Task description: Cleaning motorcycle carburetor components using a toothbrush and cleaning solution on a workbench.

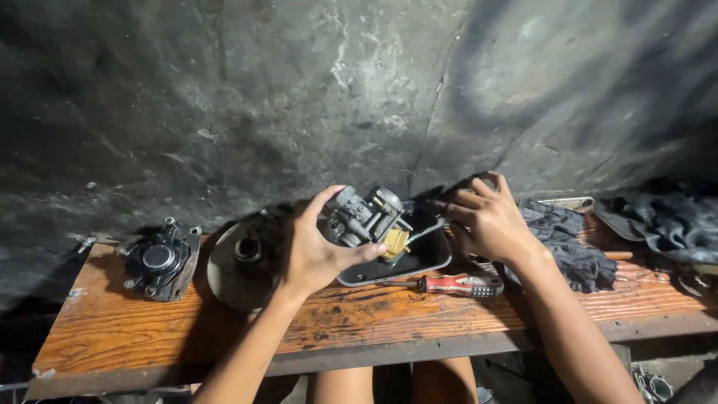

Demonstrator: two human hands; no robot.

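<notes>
Tabletop [187, 322]: wooden, worn. Rag [568, 239] at 3 o'clock. Tray [426, 258] at centre. Carburetor [366, 217] above tray, clasped in left hand [314, 251]. Right hand [486, 221] at 2 o'clock, grip curled, contents indiscernible. Screwdriver [456, 284] flat beside tray.

Grey metal carburetor [364, 218] with a yellowish brass part at its lower side, held tilted above a dark shallow tray [426, 258], gripped from the left

Left hand [314, 251] raised, fingers clasped; right hand [486, 221] raised, fingers curled.
</notes>
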